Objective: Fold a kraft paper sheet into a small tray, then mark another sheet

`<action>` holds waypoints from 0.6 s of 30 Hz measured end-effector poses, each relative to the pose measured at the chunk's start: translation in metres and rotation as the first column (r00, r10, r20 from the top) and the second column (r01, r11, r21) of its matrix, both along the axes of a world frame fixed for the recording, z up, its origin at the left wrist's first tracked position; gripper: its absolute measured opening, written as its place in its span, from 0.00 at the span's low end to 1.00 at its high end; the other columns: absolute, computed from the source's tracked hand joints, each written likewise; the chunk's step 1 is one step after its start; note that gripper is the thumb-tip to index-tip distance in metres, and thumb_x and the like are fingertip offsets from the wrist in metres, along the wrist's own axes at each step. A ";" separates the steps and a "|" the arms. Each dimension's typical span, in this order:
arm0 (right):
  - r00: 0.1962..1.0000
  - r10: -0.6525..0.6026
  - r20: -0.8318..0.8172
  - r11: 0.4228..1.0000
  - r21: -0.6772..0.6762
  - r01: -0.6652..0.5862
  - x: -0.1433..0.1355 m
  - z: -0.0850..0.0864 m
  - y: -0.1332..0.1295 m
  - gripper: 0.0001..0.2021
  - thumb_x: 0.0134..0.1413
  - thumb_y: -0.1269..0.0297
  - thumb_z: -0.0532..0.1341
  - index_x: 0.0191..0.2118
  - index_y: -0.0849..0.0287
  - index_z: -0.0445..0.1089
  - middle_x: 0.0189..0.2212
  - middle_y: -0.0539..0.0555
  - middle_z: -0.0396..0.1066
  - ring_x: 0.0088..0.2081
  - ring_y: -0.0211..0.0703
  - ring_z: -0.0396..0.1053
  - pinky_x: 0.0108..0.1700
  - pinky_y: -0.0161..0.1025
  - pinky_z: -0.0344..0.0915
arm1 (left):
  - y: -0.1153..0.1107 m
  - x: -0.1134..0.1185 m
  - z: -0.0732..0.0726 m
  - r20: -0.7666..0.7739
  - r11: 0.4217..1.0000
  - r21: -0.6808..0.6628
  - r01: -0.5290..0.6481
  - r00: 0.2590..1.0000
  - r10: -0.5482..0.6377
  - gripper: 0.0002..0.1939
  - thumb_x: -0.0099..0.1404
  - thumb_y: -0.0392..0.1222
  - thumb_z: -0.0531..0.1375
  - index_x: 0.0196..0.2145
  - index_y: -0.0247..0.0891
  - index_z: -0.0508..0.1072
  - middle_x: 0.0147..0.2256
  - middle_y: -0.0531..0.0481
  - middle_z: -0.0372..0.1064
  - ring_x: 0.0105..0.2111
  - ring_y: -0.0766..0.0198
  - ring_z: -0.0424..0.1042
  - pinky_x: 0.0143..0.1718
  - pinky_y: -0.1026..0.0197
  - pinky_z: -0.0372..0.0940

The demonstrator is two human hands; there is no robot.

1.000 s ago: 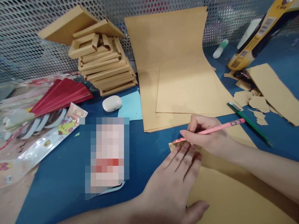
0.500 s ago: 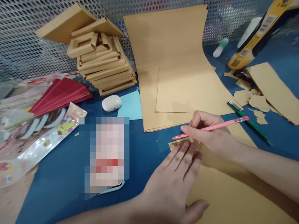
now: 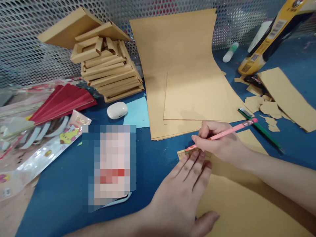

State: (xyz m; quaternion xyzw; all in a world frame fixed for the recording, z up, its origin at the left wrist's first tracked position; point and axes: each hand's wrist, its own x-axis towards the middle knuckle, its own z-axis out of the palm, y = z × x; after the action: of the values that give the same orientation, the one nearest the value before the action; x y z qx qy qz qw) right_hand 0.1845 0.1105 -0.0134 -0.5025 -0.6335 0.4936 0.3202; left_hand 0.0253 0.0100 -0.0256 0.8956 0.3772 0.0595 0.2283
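Right hand (image 3: pixel 223 146) is pinching pencil (image 3: pixel 234 129), apparently marking along ruler (image 3: pixel 181 153) at 12 o'clock from left hand (image 3: pixel 182 186), whose grip is lying flat, thumb spread, the next move calling for steady ruler.

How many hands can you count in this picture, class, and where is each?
2. The left hand lies palm down near the bottom centre, its fingers over a marked strip; the right hand, beyond it and to the right, holds a pink pencil. No other hands show.
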 end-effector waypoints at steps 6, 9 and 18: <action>1.000 0.006 -0.011 1.000 -0.002 -0.006 0.000 0.000 0.000 0.17 0.46 0.67 0.64 0.18 0.57 0.54 0.15 0.43 0.54 0.18 0.31 0.57 0.18 0.30 0.56 | 0.000 -0.001 0.000 0.006 1.000 0.025 -0.006 1.000 0.006 0.40 0.68 0.60 0.46 0.66 0.29 0.40 0.67 0.38 0.27 0.66 0.50 0.27 0.65 0.50 0.32; 0.999 -0.016 -0.028 1.000 -0.004 0.015 -0.001 0.001 -0.001 0.17 0.46 0.66 0.64 0.18 0.57 0.54 0.15 0.44 0.54 0.18 0.31 0.58 0.19 0.31 0.59 | 0.000 0.000 0.000 0.009 0.999 0.032 -0.010 1.000 0.010 0.40 0.68 0.59 0.46 0.66 0.29 0.40 0.67 0.39 0.28 0.66 0.50 0.28 0.65 0.50 0.33; 0.999 -0.037 -0.030 0.999 0.013 0.037 -0.001 0.000 -0.001 0.17 0.46 0.66 0.64 0.18 0.56 0.54 0.15 0.44 0.57 0.19 0.32 0.60 0.21 0.32 0.60 | 0.000 0.000 -0.001 0.021 1.000 0.020 -0.013 1.000 0.012 0.40 0.67 0.59 0.48 0.66 0.29 0.42 0.67 0.39 0.29 0.66 0.50 0.30 0.65 0.49 0.35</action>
State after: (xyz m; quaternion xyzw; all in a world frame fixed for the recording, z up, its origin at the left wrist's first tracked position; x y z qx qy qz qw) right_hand 0.1836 0.1100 -0.0138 -0.5046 -0.6226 0.4906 0.3421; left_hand 0.0257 0.0104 -0.0263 0.8949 0.3796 0.0740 0.2226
